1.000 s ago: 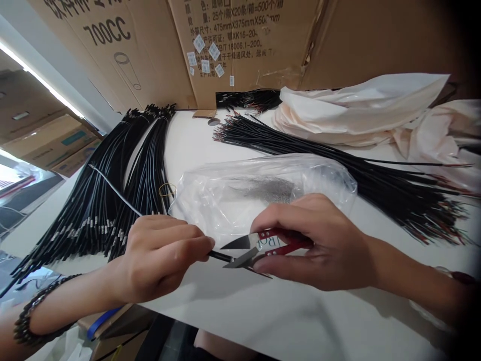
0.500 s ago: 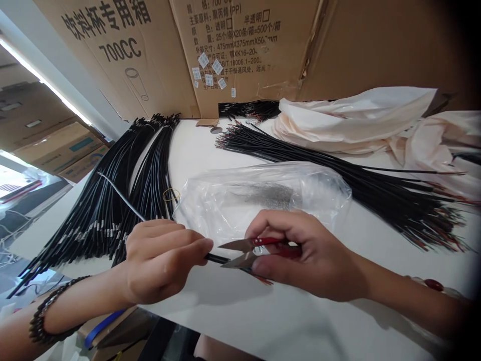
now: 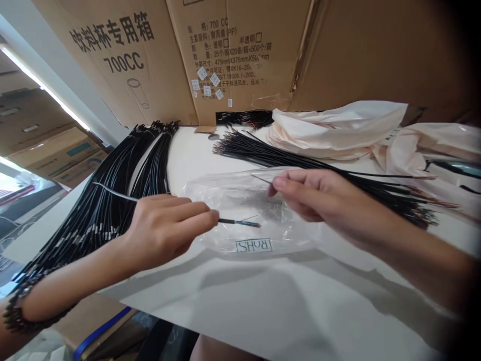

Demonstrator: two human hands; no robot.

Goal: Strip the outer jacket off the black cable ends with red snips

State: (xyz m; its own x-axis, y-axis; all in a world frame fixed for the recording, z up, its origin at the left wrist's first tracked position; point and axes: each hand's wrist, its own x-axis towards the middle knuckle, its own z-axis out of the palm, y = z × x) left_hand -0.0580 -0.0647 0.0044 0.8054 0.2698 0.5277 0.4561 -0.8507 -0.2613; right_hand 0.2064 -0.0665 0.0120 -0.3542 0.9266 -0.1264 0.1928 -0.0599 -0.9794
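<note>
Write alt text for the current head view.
The left hand grips a black cable, coloured wires exposed at its end; the right hand pinches a thin grey piece over a clear plastic bag. Black cable bundles lie to either side on the white table.

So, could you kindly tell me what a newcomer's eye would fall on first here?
Probably the left hand, left of centre, gripping a black cable whose bared coloured wires point right over a clear plastic bag. Over the bag, the right hand pinches a thin grey strip. Behind, a large cardboard box marked 700CC dominates the top of the view, and black cable bundles lie at the left.
</note>
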